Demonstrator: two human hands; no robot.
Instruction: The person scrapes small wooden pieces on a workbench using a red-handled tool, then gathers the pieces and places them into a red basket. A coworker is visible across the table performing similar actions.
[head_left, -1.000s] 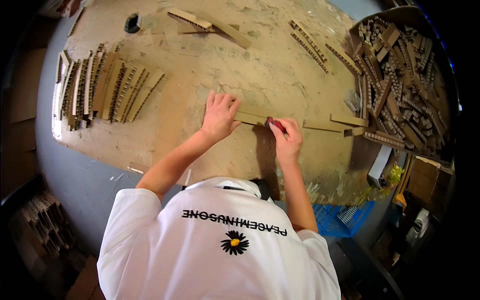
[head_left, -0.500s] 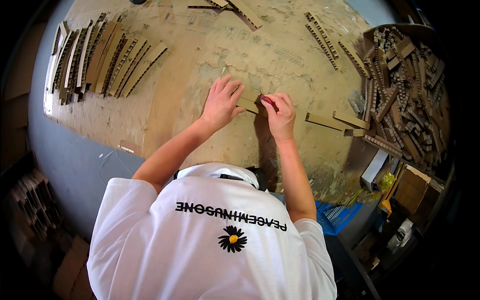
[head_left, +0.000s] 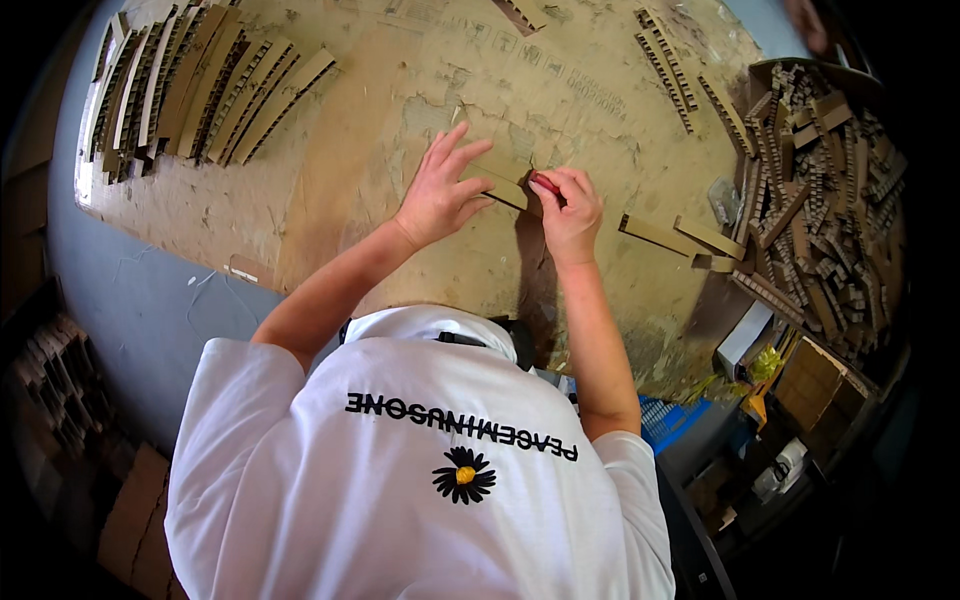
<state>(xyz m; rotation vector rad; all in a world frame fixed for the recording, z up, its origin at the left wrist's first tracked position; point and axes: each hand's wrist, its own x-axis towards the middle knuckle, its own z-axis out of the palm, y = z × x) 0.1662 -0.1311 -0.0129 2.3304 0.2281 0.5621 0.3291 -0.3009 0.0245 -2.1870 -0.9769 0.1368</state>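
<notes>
My left hand (head_left: pixel 440 195) lies flat with fingers spread, pressing a brown cardboard strip (head_left: pixel 505 188) onto the cardboard-covered worktable (head_left: pixel 380 120). My right hand (head_left: pixel 572 215) is closed around a small red cutting tool (head_left: pixel 545 182), whose tip meets the strip just right of my left fingertips. Two cut strips (head_left: pixel 680 238) lie to the right of my right hand. My white shirt fills the lower half of the view.
A row of long cardboard strips (head_left: pixel 200 85) lies at the table's far left. A deep heap of notched cardboard pieces (head_left: pixel 820 200) fills the right side. Notched strips (head_left: pixel 665 60) lie at the back. A blue crate (head_left: pixel 670 420) and boxes sit below the table edge.
The view has shifted, so the table now sits higher and larger in the frame. Both hands stay on the same strip, the right hand now closer to the left fingertips.
</notes>
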